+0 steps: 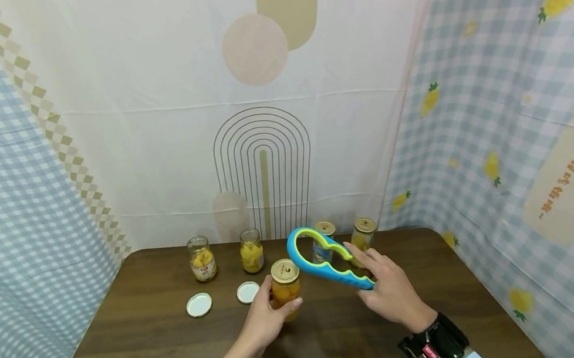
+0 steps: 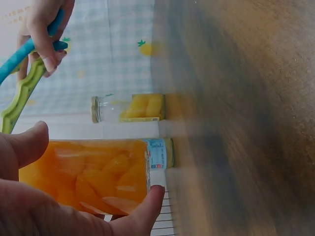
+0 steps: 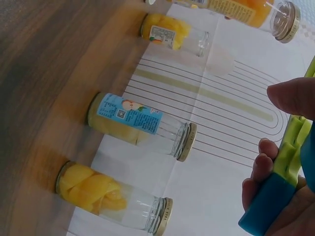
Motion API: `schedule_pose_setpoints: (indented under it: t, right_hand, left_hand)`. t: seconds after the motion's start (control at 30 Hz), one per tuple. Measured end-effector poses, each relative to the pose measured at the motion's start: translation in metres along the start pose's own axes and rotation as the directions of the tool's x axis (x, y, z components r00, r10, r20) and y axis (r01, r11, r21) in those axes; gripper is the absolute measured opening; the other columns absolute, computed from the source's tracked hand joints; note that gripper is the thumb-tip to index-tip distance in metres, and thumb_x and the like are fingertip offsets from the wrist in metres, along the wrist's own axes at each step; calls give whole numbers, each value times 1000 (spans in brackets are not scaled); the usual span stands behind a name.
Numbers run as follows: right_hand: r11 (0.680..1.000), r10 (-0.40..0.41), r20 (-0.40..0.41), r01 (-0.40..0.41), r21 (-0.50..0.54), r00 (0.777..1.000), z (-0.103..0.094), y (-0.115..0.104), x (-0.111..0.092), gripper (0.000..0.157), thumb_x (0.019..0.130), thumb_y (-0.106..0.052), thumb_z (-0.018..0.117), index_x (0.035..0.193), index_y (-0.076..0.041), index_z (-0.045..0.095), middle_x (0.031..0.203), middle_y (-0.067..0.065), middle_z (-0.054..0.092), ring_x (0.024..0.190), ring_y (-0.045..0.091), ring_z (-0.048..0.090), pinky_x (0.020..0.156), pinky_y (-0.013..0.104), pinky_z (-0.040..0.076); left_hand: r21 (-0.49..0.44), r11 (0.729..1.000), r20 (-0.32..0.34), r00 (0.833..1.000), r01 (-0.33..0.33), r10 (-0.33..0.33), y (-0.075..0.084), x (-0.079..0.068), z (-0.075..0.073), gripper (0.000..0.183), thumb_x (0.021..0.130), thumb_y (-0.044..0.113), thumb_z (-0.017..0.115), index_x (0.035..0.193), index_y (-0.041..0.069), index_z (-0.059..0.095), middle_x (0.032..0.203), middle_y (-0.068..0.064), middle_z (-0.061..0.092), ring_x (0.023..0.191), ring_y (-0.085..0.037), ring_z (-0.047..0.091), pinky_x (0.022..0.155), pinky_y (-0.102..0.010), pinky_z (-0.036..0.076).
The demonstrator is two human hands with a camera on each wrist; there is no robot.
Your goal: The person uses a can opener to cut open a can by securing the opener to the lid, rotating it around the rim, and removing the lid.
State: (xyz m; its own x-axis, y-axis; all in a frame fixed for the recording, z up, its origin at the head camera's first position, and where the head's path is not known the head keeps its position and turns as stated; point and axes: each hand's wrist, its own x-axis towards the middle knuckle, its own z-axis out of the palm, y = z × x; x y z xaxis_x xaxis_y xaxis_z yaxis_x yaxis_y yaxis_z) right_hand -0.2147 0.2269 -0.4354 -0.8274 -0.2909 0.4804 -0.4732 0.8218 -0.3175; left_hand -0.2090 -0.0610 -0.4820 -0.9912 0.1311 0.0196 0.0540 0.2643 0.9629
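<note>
My left hand [image 1: 266, 322] grips an upright glass jar of orange fruit pieces [image 1: 286, 291] with a gold lid on. In the left wrist view its fingers wrap the jar's glass side [image 2: 98, 172]. My right hand [image 1: 392, 292] holds a blue and green jar opener [image 1: 337, 276] by its handle end. The opener's rounded loop end points left, just beside and above the jar's lid; in the right wrist view fingers curl round its blue grip [image 3: 268, 209]. Nothing sits inside the loop.
Behind the opener stand two lidded jars, one with a blue label [image 3: 129, 113] and one of yellow fruit [image 3: 91, 189]. At the back left are two lidless jars of yellow fruit, one left [image 1: 203, 264] and one right [image 1: 251, 255]. Two white-faced lids [image 1: 199, 305] lie before them.
</note>
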Motion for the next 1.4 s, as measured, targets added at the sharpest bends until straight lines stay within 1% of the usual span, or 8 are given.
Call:
schedule_pose_setpoints:
  t: [0.17, 0.5, 0.63, 0.73, 0.87, 1.03, 1.23, 1.4]
  right_hand:
    - [1000, -1, 3, 1, -3, 1000, -1, -2, 1, 104, 73, -1, 87, 163, -32, 45, 100, 0, 63, 77, 8, 39, 68, 24, 30]
    - [1000, 0, 34, -1, 24, 999, -1, -11, 4, 104, 74, 0, 87, 163, -36, 45, 94, -6, 54, 76, 7, 38, 68, 24, 31]
    - [1000, -8, 68, 7, 14, 998, 1, -19, 8, 104, 75, -2, 86, 163, -37, 44, 93, -6, 54, 77, 9, 39, 68, 25, 32]
    - [1000, -18, 104, 19, -6, 994, 3, -24, 13, 102, 76, -5, 87, 163, -37, 44, 92, -7, 52, 77, 9, 39, 68, 25, 33]
    - [998, -44, 134, 50, -39, 990, 4, -32, 19, 99, 77, -7, 87, 162, -34, 47, 90, -10, 50, 77, 8, 41, 69, 23, 35]
    - [996, -46, 173, 59, -71, 984, 2, -40, 26, 95, 77, -10, 87, 161, -34, 49, 87, -10, 48, 73, 8, 40, 67, 23, 33]
    - [992, -45, 211, 69, -105, 976, 0, -47, 29, 89, 78, -13, 87, 159, -30, 53, 86, -10, 49, 70, 8, 39, 64, 22, 31]
    - [988, -49, 234, 82, -133, 971, 0, -52, 30, 85, 78, -14, 86, 157, -24, 55, 83, -8, 48, 68, 10, 38, 62, 22, 30]
  left_hand:
    - [-7, 1000, 4, 1000, 16, -16, 0, -2, -2, 76, 93, 36, 84, 154, 10, 48, 147, -18, 60, 142, -41, 55, 114, -66, 47]
    - [1, 1000, 12, 1000, 25, -25, -4, -1, 0, 72, 94, 35, 84, 151, 9, 49, 145, -17, 61, 139, -39, 57, 113, -67, 47]
    - [5, 1000, 16, 1000, 14, -14, -2, 0, 4, 68, 94, 34, 84, 149, 10, 51, 143, -17, 61, 136, -37, 58, 112, -67, 47]
    - [3, 1000, 14, 1000, 5, -5, 1, 1, 8, 73, 93, 33, 85, 153, 11, 49, 146, -19, 58, 137, -38, 57, 113, -67, 46]
    - [-9, 1000, 0, 1000, -3, 3, 5, 1, 14, 72, 93, 31, 86, 152, 10, 52, 146, -19, 57, 138, -38, 56, 114, -67, 45]
    - [-28, 999, -21, 999, -28, 28, 8, 1, 20, 61, 93, 26, 86, 143, 7, 57, 141, -18, 61, 132, -37, 61, 110, -62, 51]
    - [-40, 998, -32, 998, -49, 48, 9, 0, 23, 65, 91, 25, 88, 144, 6, 56, 145, -19, 61, 133, -37, 62, 110, -59, 53]
    - [-46, 999, -26, 999, -25, 24, 8, -1, 25, 69, 91, 24, 87, 147, 4, 52, 149, -22, 59, 137, -40, 60, 112, -61, 52]
